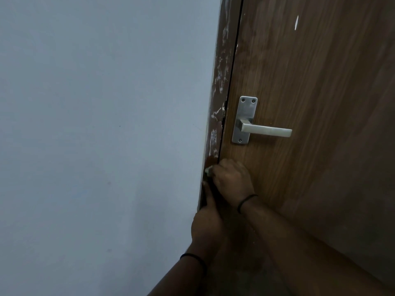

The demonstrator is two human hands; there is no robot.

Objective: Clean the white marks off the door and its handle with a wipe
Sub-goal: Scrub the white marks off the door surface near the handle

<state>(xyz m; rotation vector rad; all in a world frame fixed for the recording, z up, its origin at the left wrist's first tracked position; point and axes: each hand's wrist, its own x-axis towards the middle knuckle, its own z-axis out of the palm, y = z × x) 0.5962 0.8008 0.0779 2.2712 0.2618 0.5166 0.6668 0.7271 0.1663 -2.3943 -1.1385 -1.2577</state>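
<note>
A brown wooden door [310, 103] fills the right side, with a silver lever handle [266, 130] on a metal plate [244, 119]. White smears [220, 82] run down the brown door frame left of the door, and one white streak [296, 22] sits high on the door. My right hand [232, 180] is closed on a small pale wipe [208, 170], pressing it against the frame just below the handle. My left hand [206, 225] rests lower on the frame, one finger stretched up along its edge; it seems to hold nothing.
A plain pale grey wall [96, 135] takes up the whole left side, meeting the frame. Both wrists wear thin black bands. The lower part of the door is in shadow.
</note>
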